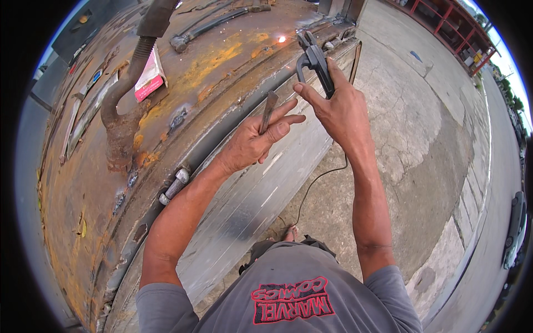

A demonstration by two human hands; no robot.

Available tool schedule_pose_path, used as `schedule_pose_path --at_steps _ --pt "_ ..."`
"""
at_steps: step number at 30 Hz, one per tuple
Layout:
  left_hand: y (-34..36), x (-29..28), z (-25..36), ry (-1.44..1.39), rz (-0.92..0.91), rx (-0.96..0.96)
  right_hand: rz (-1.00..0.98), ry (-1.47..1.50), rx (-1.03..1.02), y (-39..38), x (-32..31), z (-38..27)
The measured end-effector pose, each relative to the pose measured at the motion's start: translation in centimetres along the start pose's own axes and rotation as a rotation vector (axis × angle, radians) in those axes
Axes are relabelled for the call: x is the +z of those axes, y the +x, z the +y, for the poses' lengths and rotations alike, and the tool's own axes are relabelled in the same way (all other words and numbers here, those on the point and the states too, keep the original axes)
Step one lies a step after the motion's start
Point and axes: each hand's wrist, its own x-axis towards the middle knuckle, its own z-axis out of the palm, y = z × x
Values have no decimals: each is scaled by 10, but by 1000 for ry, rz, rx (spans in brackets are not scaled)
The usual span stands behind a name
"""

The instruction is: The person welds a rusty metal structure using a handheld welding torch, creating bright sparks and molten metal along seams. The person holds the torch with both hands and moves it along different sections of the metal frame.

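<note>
My right hand [341, 105] grips a black welding electrode holder [318, 64] above the edge of a rusty steel plate [211, 83]. A thin rod runs from its jaws toward a bright glowing spot [282, 39] on the plate. My left hand [256, 139] holds a short flat metal tool, like a chisel [269, 108], upright between thumb and fingers, with two fingers stretched out, lower along the same edge. Below that hand, a large bolt [175, 187] lies in the channel along the edge. A black cable [311, 186] hangs from the holder down to the concrete.
A hammer [216, 25] and other tools lie at the plate's far end. A bent pipe [122, 89] rises at the left beside a pink-and-white packet [149, 80]. Right of the workpiece are concrete pavement [411, 139], a red-framed structure [444, 28] and a parked car [515, 222].
</note>
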Motion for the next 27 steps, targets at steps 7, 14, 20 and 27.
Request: schedule_pose_path --at_steps 7,14,20,27 --pt "0 0 1 10 5 9 -40 -18 17 1 5 1" --pt "1 0 0 -12 -1 5 -32 -39 -10 3 9 3" --pt "0 -1 3 16 -11 -6 -40 -35 -11 2 8 1" --pt "1 2 -1 5 14 27 -8 -44 -41 3 12 3"
